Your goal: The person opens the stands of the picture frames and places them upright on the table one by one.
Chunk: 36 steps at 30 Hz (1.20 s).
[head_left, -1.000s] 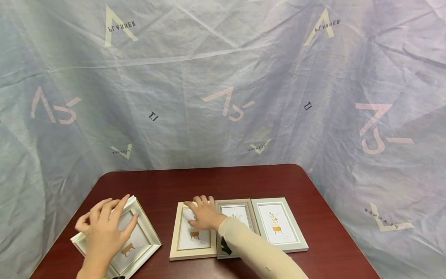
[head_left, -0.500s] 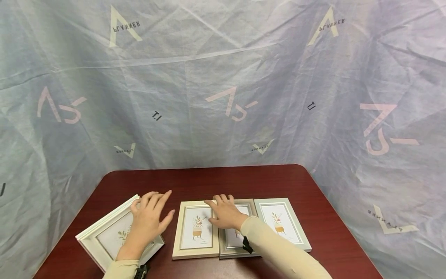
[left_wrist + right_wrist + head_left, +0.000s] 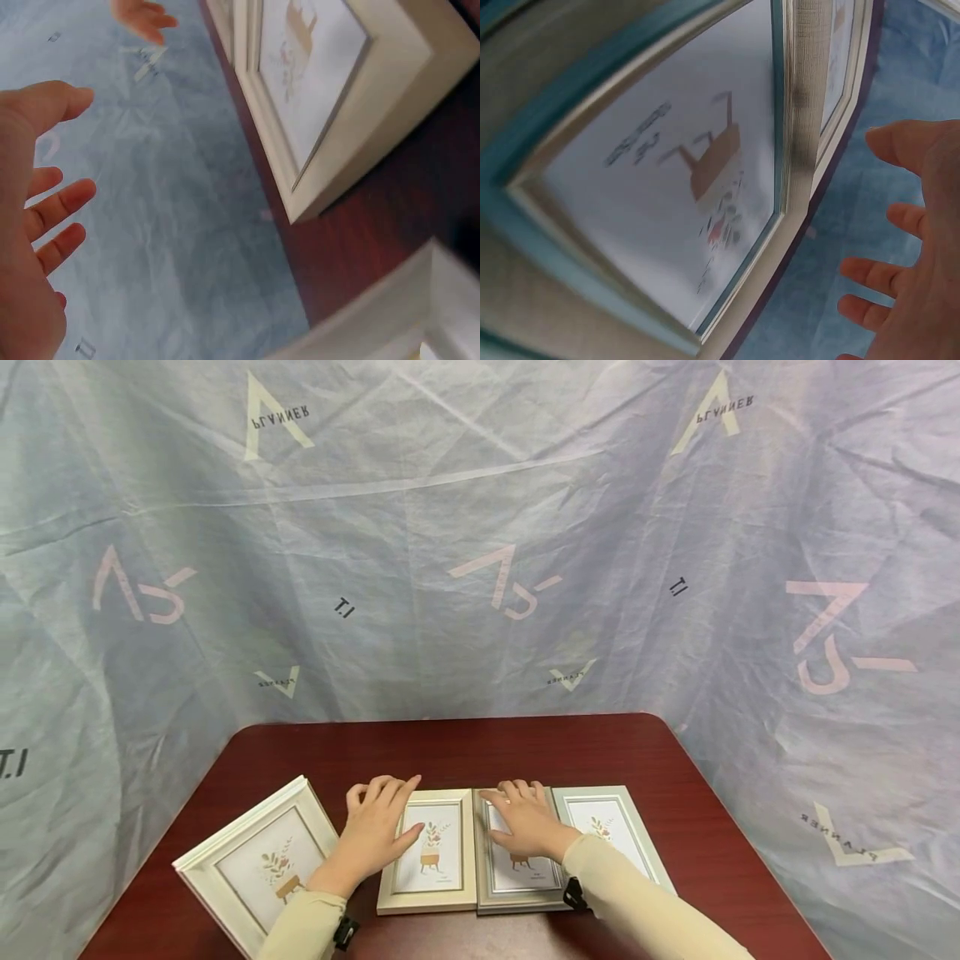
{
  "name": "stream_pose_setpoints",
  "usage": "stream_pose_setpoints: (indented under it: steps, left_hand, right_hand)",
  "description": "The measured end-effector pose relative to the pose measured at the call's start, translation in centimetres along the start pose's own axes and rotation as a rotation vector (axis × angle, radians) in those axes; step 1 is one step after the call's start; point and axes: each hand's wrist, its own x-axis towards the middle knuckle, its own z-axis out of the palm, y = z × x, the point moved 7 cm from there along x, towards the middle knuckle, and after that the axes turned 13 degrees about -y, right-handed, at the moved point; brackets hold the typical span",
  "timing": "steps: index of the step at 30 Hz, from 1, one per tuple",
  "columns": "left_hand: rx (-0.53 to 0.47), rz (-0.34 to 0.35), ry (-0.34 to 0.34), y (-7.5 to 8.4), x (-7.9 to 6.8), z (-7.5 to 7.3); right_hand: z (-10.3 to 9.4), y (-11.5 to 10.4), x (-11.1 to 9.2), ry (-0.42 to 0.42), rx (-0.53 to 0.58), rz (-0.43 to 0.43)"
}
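Observation:
Three picture frames lie flat in a touching row: a cream frame (image 3: 431,860), a grey-beige frame (image 3: 521,881) and a pale green frame (image 3: 637,827). My left hand (image 3: 375,831) hovers over the cream frame's left side, fingers spread and loosely bent, holding nothing. Above the grey-beige frame is my right hand (image 3: 528,820), fingers relaxed and likewise holding nothing. Both wrist views show a gap between hand and frame. A separate cream-white frame (image 3: 262,860) sits askew at the left, partly hidden by my left arm; my right sleeve covers part of the pale green frame.
The dark red table (image 3: 450,756) has rounded far corners. A grey printed cloth (image 3: 480,568) hangs behind it and along both sides. Black bands (image 3: 347,933) are worn on both wrists.
My left hand has moved right, from over the askew frame to the row's cream frame. My right hand has shifted right, from the cream frame to the grey-beige one.

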Motion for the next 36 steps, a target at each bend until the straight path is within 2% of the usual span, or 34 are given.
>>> stream_pose_setpoints:
  steps: [5,12,19,22,32,36]
  left_hand:
    - [-0.014,0.011,-0.045,0.6,0.6,1.7]
    - [-0.041,0.023,-0.1,1.3,0.7,3.6]
    - [-0.048,0.001,-0.202,1.0,0.9,5.5]
    - [-0.039,-0.009,-0.222,0.8,1.0,5.9]
    - [-0.048,0.002,-0.205,0.5,2.1,6.1]
    - [-0.077,-0.044,-0.24,-0.3,2.9,6.8]
  right_hand:
    - [-0.2,0.7,-1.2,-0.005,0.006,0.025]
    - [0.2,1.0,-2.7,0.008,0.0,0.018]
    - [0.0,0.6,-3.5,0.039,-0.046,-0.012]
    - [0.0,0.5,-3.7,0.042,-0.053,-0.017]
    - [-0.8,0.6,-4.2,0.076,-0.034,-0.017]
    - [-1.3,0.9,-4.0,0.092,-0.035,-0.005]
